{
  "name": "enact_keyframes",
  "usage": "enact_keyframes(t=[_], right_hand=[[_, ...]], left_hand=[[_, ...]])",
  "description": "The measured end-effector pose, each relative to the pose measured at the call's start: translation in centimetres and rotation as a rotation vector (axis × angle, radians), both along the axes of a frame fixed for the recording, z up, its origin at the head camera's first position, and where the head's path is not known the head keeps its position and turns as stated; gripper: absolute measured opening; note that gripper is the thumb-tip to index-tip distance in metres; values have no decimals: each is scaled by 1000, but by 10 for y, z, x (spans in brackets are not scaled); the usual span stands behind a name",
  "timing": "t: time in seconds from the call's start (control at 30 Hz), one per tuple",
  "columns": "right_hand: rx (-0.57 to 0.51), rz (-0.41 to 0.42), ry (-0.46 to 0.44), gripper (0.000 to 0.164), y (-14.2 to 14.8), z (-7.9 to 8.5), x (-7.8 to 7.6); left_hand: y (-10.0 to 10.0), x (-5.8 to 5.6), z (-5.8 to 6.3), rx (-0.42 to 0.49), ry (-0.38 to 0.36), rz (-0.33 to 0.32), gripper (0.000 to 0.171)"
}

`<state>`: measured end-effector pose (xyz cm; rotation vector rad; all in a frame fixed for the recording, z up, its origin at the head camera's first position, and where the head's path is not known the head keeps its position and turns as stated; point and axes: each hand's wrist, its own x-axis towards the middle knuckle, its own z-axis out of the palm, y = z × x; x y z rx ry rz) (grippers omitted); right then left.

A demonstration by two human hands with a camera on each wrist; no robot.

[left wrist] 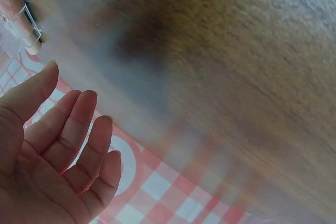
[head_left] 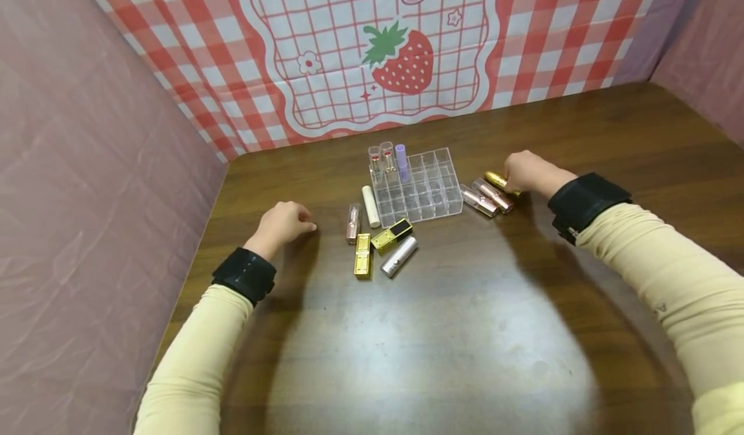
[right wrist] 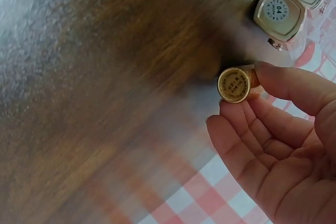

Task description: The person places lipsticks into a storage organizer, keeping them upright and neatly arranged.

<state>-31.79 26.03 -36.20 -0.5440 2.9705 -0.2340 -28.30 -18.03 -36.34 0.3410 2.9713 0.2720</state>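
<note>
A: Right side?
B: Your right hand [head_left: 526,172] pinches the gold lipstick [right wrist: 233,85], right of the clear rack [head_left: 437,193], just beside two pinkish tubes [head_left: 494,196].
A: Left?
B: Your left hand [head_left: 283,224] hangs loosely spread, left of the rack.

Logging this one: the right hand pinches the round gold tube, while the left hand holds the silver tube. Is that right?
Not quite: the left hand holds nothing. The head view shows the silver tube lying on the table, apart from that hand. The right hand does pinch the round gold tube.
</note>
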Motion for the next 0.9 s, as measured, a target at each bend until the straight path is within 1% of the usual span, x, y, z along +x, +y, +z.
enact_keyframes(t=[0.17, 0.23, 0.43, 0.53, 0.63, 0.8, 0.9], right_hand=[[13, -11, -20, 27, 0, -2, 2], [20, -19, -24, 26, -1, -2, 3], [-13, -26, -2, 23, 1, 0, 4], [-36, -41, -17, 25, 3, 5, 5], [-61, -50, -36, 22, 3, 17, 7], [-73, -34, -45, 6, 1, 50, 11], [-44, -8, -20, 10, -2, 72, 13]], left_hand=[[0, 1, -2, 6, 4, -10, 31], [0, 0, -2, 6, 7, -17, 31], [4, 2, 1, 4, 14, -18, 31], [5, 3, 4, 11, 21, -21, 31], [5, 3, 7, 15, 31, -30, 31], [7, 3, 11, 21, 52, -34, 28], [9, 1, 14, 29, 59, -32, 27]])
